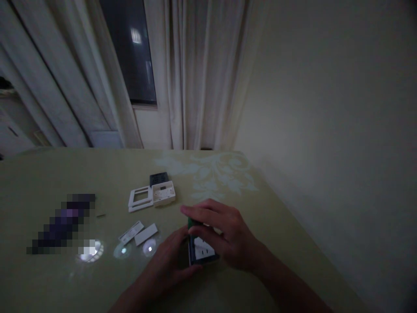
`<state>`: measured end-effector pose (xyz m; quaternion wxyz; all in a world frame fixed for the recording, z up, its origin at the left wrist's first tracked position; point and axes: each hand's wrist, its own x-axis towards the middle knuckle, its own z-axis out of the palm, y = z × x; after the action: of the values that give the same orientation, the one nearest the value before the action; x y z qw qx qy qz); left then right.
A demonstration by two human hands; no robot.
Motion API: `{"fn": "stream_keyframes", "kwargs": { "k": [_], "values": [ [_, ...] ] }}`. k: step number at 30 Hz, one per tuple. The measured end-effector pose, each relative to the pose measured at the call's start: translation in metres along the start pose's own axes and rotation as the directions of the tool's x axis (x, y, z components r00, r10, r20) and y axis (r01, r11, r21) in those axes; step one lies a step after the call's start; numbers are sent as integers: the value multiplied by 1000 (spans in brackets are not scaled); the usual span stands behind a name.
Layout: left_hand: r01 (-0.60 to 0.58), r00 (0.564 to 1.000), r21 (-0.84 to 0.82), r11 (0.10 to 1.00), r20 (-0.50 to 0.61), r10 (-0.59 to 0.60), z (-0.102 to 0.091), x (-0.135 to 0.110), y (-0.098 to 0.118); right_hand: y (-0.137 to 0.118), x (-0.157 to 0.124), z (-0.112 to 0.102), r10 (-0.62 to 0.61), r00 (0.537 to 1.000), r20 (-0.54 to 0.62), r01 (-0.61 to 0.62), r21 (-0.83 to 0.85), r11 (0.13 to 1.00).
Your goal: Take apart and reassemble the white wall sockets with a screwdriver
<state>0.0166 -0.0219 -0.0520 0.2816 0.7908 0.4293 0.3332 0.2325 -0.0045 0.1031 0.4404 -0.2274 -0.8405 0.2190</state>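
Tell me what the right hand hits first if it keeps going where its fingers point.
Likely the white box beside the white frame: the right hand, gripping the socket module, points its fingers that way, though depth is unclear.

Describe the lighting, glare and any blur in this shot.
Head view: dim, the window black with a reflected light; three bright glare spots on the glossy table beside the white strips; a pixelated patch at left masks something; straight edges lean from the wide lens; the left hand and right hand around the socket part are dark yet fairly sharp.
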Motion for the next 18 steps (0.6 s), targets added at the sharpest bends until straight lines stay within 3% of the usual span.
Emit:
{"fn": "stream_keyframes", "kwargs": {
  "k": [3,5,9,14,18],
  "values": [
    [-25,1000,15,1000,-13,26,-2,0,5,-3,-1,0,-41,994,-102,25,-157,987],
    [-41,999,6,999,0,41,-4,0,7,-5,0,-1,-45,998,-50,35,-186,982],
    [-54,998,-5,999,18,55,-4,-1,5,-5,0,-3,-20,998,67,22,-22,1000],
    [-28,999,-5,1000,41,29,-5,1,8,-1,-3,-1,-42,993,-108,24,-167,986],
    [-7,997,-8,1000,72,8,-7,1,11,-4,0,-12,47,998,43,-46,-40,998]
  ]
}}
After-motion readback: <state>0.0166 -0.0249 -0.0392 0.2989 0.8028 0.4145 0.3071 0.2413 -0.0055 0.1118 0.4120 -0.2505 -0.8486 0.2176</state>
